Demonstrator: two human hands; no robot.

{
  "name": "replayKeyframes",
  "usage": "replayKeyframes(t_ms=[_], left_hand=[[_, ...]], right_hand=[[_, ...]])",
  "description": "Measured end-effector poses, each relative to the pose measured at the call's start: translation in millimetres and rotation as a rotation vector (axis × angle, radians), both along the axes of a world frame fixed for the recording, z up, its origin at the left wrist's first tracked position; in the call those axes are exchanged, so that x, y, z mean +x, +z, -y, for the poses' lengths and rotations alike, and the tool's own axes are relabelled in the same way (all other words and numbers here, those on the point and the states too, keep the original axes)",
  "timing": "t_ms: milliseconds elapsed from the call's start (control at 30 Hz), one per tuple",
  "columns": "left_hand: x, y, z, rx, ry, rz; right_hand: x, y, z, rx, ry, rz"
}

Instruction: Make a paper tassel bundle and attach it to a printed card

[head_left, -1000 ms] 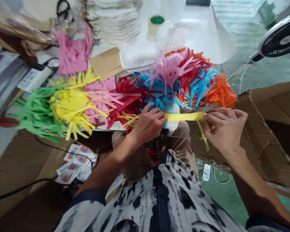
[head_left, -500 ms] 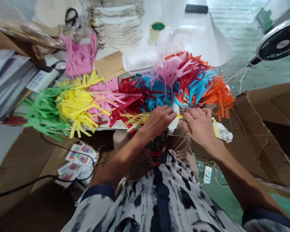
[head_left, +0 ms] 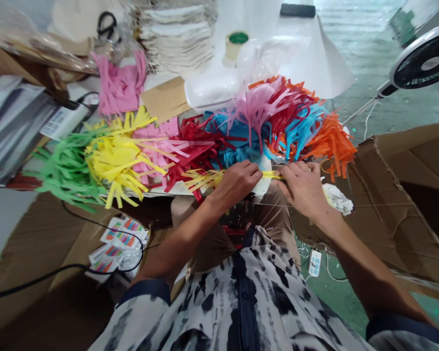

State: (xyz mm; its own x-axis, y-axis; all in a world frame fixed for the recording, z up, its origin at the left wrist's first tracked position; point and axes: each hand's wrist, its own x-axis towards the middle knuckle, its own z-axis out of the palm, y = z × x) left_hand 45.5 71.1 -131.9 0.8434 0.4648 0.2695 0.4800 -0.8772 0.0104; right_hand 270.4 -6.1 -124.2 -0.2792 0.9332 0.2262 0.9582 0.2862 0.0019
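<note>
At the table's front edge, a yellow paper tassel [head_left: 202,179] stretches sideways between my hands. My left hand [head_left: 238,183] is closed around its middle, and the fringed strips fan out to the left. My right hand [head_left: 299,186] pinches the narrow, rolled end, with the fingertips partly hiding it. A short yellow length shows between the two hands. Just beyond them lie blue tassels [head_left: 237,139] and a red tassel [head_left: 197,144]. Orange tassels [head_left: 331,141] are close to my right fingers.
Yellow tassels [head_left: 115,161] and green tassels [head_left: 68,165] lie at the left. Farther back are a tape roll [head_left: 237,45], scissors [head_left: 107,25] and a white tray [head_left: 212,90]. A fan [head_left: 424,63] stands right, above a cardboard box [head_left: 391,195]. A black cable [head_left: 69,267] crosses lower left.
My left hand has shifted slightly left, so more of the yellow tassel shows between my hands. The yellow end that stuck out beside my right wrist is no longer visible.
</note>
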Motion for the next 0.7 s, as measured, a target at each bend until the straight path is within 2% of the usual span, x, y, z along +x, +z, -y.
replayKeyframes(t_ms=[233,367,567,700], left_hand=[[-2,-2.9,11,-0.012,-0.005,0.047],[-5,-7.6,12,-0.041,0.031,0.116],[-21,-8.1,10,-0.303,0.117,0.325],[-24,2.7,10,-0.365,0.220,0.285]], right_hand=[[-11,-2.4,0,0.033,0.063,-0.036],[-5,-2.5,2,0.036,0.055,-0.121],[20,5.2,8,-0.064,0.009,-0.294],[26,7.9,1,-0.158,-0.042,-0.277]])
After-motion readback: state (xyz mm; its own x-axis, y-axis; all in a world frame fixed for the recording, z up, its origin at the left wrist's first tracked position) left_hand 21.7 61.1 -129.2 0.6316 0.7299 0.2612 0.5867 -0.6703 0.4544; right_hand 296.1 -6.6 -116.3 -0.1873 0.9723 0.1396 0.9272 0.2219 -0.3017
